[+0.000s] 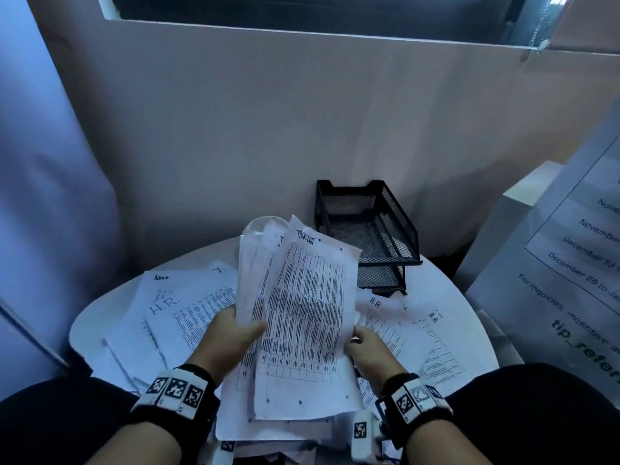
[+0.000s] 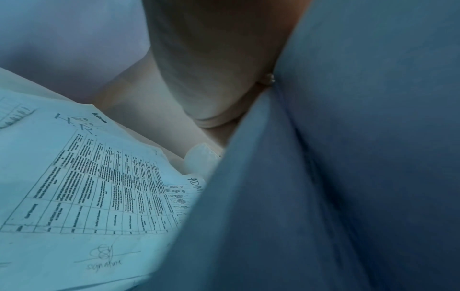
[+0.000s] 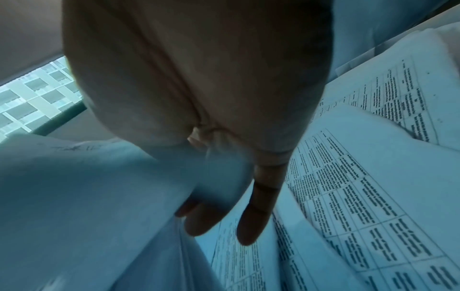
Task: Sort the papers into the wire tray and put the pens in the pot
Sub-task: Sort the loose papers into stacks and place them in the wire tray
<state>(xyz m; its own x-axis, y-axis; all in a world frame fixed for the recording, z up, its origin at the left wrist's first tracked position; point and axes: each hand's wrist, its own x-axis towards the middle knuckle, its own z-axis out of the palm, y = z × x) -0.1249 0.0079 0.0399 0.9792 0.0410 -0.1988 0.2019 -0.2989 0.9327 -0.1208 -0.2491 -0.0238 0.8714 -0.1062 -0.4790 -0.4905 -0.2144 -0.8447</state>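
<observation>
Left hand (image 1: 231, 340) and right hand (image 1: 370, 350) gripping paper sheaf (image 1: 302, 317) edges (fanned), wire tray (image 1: 369, 229) just beyond

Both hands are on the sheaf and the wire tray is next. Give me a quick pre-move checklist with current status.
1. Left hand grips the sheaf of papers: ok, thumb on top.
2. Right hand holds the sheaf's right edge: ok.
3. Sheaf squared up: not ok, sheets fan out at the top.
4. Black wire tray top tier free: ok, no paper seen in it.
5. Loose sheets on the round table, such as the H.R. sheet: not ok, still unsorted.
6. Pens and pot: cannot tell, none clearly in view.
</observation>
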